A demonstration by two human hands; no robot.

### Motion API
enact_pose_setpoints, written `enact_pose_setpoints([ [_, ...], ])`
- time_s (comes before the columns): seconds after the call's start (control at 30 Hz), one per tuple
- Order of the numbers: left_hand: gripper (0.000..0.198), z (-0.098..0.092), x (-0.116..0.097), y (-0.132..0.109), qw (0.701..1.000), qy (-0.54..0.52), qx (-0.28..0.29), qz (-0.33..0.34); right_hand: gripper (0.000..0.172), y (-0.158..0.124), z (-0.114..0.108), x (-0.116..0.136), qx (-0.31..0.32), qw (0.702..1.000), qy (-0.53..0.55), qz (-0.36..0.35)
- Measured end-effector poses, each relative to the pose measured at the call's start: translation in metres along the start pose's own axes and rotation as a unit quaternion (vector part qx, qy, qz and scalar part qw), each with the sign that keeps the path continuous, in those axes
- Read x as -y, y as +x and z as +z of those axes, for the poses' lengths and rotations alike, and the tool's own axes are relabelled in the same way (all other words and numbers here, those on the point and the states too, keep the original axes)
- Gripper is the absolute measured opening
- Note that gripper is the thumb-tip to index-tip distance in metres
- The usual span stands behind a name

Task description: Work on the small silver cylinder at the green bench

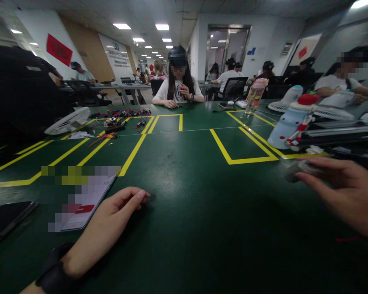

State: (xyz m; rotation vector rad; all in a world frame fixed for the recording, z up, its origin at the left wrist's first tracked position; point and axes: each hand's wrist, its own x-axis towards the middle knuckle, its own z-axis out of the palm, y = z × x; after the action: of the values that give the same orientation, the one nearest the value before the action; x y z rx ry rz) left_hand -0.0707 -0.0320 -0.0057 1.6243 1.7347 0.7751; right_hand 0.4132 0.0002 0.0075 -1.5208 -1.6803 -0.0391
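My right hand (346,188) pinches a small grey block-like object (296,171) between thumb and fingers, above the right side of the green table (184,228). The object is blurred, so its kind cannot be told. My left hand (122,208) rests low over the table at left of centre, fingers curled and thumb pressed against them. A faint dark patch shows at its fingertips; whether it is a thing or a shadow I cannot tell. Beside this hand lies a phone with a lit screen (90,204), partly pixelated.
A dark phone (9,218) lies at the left edge. Yellow tape (251,160) marks the table. Coloured wires (125,113) and a white fan (69,121) are at the back left. A blue bottle (283,126) stands at right. A person (178,87) sits opposite.
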Motion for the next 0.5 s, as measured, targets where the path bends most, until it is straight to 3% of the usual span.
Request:
enact_pose_setpoints([
  [0.07,0.036,0.000,0.000,0.000,1.000,0.003,0.004,0.003,0.037,-0.010,0.029,0.049,0.093,0.989,0.110,-0.044],
  [0.13,0.036,-0.001,0.001,0.000,1.000,0.009,0.008,0.009,0.036,-0.017,0.056,0.091,0.191,0.958,0.201,-0.076],
  [0.23,0.036,-0.001,0.002,-0.001,1.000,0.021,0.013,0.012,0.035,-0.023,0.086,0.131,0.285,0.920,0.249,-0.100],
  [0.33,0.034,0.000,0.001,-0.002,0.999,0.024,0.014,0.017,0.035,-0.026,0.101,0.144,0.313,0.904,0.266,-0.117],
  [0.5,0.030,0.010,-0.016,-0.006,0.999,0.030,-0.002,0.046,0.036,-0.029,0.107,0.142,0.325,0.892,0.297,-0.108],
])
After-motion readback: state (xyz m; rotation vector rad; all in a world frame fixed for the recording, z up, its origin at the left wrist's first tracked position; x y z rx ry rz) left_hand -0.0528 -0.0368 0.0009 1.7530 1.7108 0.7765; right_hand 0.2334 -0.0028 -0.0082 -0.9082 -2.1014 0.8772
